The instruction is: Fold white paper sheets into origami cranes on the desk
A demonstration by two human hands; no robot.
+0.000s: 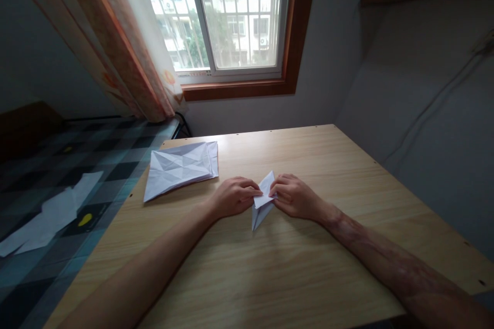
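Note:
Between my two hands is a small piece of folded white paper (264, 199), with one point toward the window and another toward me. My left hand (234, 197) pinches its left edge with thumb and fingers. On the opposite side, my right hand (293, 196) grips the right edge, its fingers curled. Both hands rest low over the wooden table (309, 267). The fingertips cover parts of the paper's sides, so some of its folds are hidden.
Creased white sheets (181, 164) lie stacked at the table's far left. Left of the table, more white paper (54, 218) lies on a checked bedspread (23, 288). A barred window (239, 20) and a curtain (127, 41) are beyond the table, with a wall (436, 113) to the right.

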